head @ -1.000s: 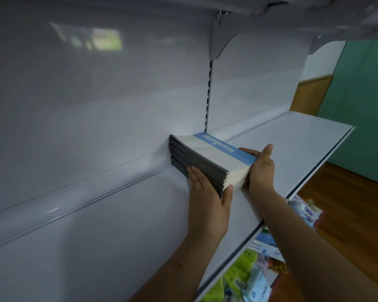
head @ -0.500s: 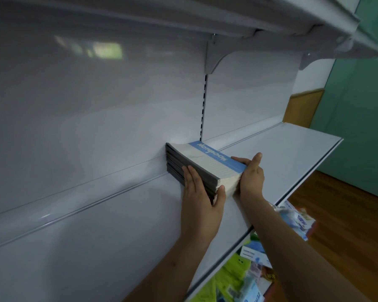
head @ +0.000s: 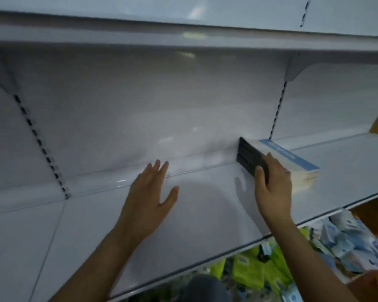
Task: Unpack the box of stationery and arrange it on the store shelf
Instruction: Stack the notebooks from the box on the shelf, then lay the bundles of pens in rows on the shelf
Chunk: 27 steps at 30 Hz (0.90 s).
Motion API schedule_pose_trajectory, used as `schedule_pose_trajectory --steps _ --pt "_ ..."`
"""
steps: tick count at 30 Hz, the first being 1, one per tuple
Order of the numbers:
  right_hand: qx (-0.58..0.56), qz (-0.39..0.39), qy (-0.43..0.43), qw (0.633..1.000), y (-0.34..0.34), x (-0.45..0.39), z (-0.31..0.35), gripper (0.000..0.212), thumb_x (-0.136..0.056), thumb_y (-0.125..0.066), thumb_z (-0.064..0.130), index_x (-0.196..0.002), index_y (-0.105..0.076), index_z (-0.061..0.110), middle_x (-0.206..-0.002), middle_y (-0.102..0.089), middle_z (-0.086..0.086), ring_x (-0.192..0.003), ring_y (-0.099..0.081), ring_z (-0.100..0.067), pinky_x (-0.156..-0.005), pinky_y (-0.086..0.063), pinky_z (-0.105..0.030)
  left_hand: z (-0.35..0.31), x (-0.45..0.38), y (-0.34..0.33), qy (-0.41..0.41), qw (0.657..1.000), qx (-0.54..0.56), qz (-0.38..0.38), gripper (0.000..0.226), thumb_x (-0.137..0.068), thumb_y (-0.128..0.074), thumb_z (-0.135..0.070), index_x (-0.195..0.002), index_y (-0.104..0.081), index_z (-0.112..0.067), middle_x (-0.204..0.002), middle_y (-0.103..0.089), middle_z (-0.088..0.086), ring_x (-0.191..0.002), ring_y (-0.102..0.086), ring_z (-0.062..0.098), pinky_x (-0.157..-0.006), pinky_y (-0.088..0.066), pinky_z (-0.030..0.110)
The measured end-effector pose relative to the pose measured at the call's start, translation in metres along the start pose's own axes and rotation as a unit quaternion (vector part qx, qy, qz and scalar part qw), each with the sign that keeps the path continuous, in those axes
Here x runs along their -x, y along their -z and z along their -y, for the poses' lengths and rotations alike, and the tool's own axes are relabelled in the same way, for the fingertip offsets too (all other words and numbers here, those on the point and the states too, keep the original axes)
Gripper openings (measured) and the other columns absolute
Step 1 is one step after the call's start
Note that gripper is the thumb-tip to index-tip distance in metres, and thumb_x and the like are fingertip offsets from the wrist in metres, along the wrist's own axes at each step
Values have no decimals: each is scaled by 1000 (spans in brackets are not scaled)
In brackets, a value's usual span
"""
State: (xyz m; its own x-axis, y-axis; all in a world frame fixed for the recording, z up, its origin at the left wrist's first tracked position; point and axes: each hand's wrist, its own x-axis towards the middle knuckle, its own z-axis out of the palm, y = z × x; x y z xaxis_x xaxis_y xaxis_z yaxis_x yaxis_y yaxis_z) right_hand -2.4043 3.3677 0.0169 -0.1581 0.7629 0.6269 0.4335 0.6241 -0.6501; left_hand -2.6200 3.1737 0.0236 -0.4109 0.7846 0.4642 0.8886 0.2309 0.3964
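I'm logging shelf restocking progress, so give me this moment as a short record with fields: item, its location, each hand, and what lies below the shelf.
item: stack of notebooks, blue band on the top cover, dark spines facing left
location: lying flat on the white shelf, against the back panel
right hand: fingers laid over the spine side of the stack
left hand: open, fingers spread, over the bare shelf, holding nothing
below shelf: green and blue packaged goods, blurred
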Motion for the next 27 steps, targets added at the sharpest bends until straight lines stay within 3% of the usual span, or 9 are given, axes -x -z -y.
schedule_pose_trajectory --steps 2,4,7,11,15,19,27 --pt "36 30 35 998 -24 23 41 58 -96 -31 46 -142 -47 14 -149 -45 -7 -142 -33 -23 -121 -12 -44 38 34 43 67 997 -16 -30 83 -88 -26 -74 -156 -21 -27 -162 -15 -5 -151 -11 13 -121 -9 30" --pt "56 46 74 995 -44 45 83 59 -97 -29 49 -142 -47 15 -152 -40 -7 -146 -25 -24 -121 -6 -43 69 76 87 129 989 -22 -70 75 -94 -37 -66 -156 -23 -25 -161 -18 -6 -150 -14 14 -119 -8 28" --pt "4 88 85 992 -67 80 141 60 -97 -33 53 -145 -44 20 -156 -34 -5 -148 -21 -22 -121 -9 -41 106 147 152 225 964 -53 -131 69 -94 -42 -52 -155 -26 -25 -160 -23 -5 -149 -18 15 -117 -11 27" --pt "-73 231 107 964 -104 129 212 68 -92 -34 62 -149 -38 23 -158 -29 1 -148 -20 -16 -120 -19 -39 141 250 223 347 908 -111 -207 63 -96 -46 -47 -152 -36 -19 -156 -37 5 -145 -30 23 -118 -24 39" --pt "-106 347 155 919 -143 185 273 70 -90 -43 58 -147 -40 19 -157 -31 -4 -147 -21 -19 -121 -18 -41 159 351 276 453 842 -165 -242 60 -97 -48 -48 -149 -39 -20 -150 -45 6 -139 -39 26 -111 -35 46" --pt "-140 444 195 863 -172 245 339 81 -83 -37 66 -148 -39 18 -157 -32 -3 -147 -21 -18 -122 -15 -40 164 451 314 547 774 -194 -254 64 -95 -41 -58 -148 -39 -22 -145 -50 5 -127 -50 27 -103 -45 50" --pt "-200 549 360 727 -185 409 485 74 -86 -40 66 -147 -39 24 -156 -33 1 -145 -25 -16 -118 -26 -43 140 610 343 690 622 -221 -298 59 -97 -46 -53 -147 -40 -22 -147 -47 3 -135 -42 25 -107 -41 46"
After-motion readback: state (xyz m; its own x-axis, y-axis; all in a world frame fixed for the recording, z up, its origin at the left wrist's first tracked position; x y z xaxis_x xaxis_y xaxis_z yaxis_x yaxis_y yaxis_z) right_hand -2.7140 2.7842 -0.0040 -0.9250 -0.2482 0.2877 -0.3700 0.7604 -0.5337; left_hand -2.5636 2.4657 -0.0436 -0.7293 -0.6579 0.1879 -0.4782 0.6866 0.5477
